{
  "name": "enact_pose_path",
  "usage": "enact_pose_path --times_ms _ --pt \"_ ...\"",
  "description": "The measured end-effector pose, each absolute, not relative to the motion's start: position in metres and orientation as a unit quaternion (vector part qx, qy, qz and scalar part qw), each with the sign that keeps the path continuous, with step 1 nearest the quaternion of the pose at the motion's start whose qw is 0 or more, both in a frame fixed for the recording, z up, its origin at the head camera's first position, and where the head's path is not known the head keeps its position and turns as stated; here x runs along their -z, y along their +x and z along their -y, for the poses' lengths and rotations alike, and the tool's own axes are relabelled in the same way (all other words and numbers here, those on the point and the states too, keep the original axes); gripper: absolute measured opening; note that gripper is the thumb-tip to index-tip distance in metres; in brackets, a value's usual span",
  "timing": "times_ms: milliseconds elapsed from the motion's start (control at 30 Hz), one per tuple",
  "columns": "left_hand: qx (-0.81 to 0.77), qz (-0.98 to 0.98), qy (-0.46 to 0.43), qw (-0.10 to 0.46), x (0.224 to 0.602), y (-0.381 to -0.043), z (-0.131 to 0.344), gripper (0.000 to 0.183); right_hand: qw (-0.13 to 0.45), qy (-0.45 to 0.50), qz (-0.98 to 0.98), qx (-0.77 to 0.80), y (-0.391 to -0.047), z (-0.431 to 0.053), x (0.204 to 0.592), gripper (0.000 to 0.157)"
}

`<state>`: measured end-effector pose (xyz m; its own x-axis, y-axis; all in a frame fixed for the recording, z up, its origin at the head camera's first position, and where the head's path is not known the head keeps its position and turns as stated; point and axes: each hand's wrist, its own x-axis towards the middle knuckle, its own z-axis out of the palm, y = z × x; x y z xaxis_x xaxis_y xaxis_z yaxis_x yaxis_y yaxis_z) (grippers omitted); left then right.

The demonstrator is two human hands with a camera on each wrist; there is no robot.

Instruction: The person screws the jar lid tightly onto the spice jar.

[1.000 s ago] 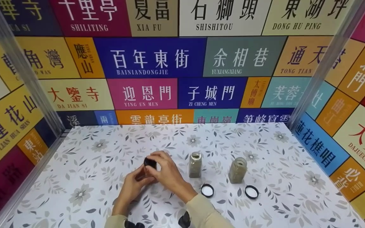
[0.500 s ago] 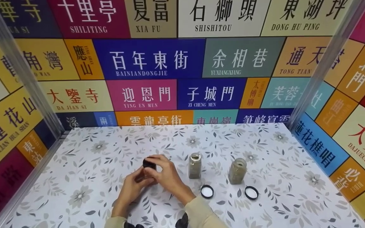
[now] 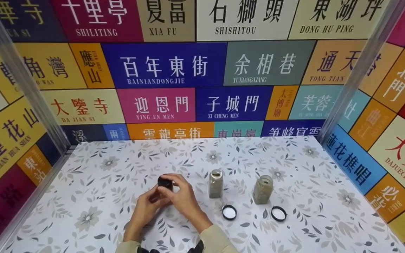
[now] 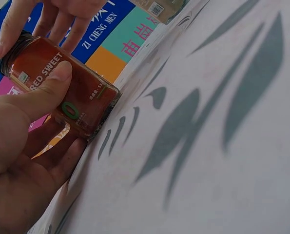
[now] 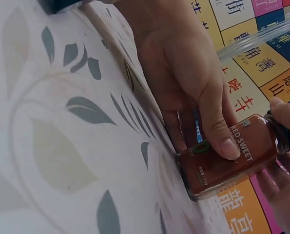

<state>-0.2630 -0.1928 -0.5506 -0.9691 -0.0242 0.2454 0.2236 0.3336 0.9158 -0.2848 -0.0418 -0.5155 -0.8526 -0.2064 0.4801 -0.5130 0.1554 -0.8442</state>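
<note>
- Red jar (image 4: pixel 88 87): in both hands, left of the middle of the bench (image 3: pixel 111 203), nearer its left edge than its right. The wrist views show it tilted in their frames, base at the bench; whether it touches, I cannot tell.
- Left hand (image 3: pixel 148 208): fingers wrapped round the lower part of the jar, thumb across the label.
- Right hand (image 3: pixel 182 192): fingers and thumb closed round the black lid (image 3: pixel 165 181) at the jar's top.
- The head view shows the dark lid but hides most of the jar behind the hands; both wrist views bring out the reddish contents and the words "RED SWEET".
- Just right of the right hand, an upright glass jar (image 3: pixel 216 184) with greyish-brown contents, its mouth uncovered; a similar second jar (image 3: pixel 263 189) is farther toward the bench's right edge.
- In front of each, a black-rimmed cap, white face up: the nearer cap (image 3: pixel 229 212) and the farther cap (image 3: pixel 278 213).
- The left wrist view catches a jar's barcode (image 4: pixel 156 9), unreadable from the head.
- Beyond the bench's back edge, a wall of coloured name panels (image 3: pixel 165 65).
</note>
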Motion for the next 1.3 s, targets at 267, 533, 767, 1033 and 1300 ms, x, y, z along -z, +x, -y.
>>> enact_pose_path --times_ms 267,533,767,1033,1300 --pt "0.588 0.803 -0.048 0.090 0.5496 -0.2640 0.1924 0.065 0.108 0.246 0.744 -0.612 -0.2840 0.0388 0.5190 0.032" --pt "0.578 0.809 -0.057 0.095 0.5527 -0.2679 0.1913 0.066 0.104 0.241 0.738 -0.622 -0.2886 0.0368 0.5228 0.035" --pt "0.565 0.815 -0.063 0.109 0.5547 -0.2662 0.1942 0.067 0.108 0.249 0.742 -0.613 -0.2882 0.0401 0.5227 0.037" --pt "0.576 0.810 -0.055 0.095 0.5514 -0.2665 0.1945 0.068 0.092 0.244 0.740 -0.620 -0.2881 0.0391 0.5197 0.031" --pt "0.575 0.809 -0.064 0.103 0.5527 -0.2658 0.1952 0.067 0.097 0.228 0.748 -0.615 -0.2847 0.0418 0.5165 0.035"
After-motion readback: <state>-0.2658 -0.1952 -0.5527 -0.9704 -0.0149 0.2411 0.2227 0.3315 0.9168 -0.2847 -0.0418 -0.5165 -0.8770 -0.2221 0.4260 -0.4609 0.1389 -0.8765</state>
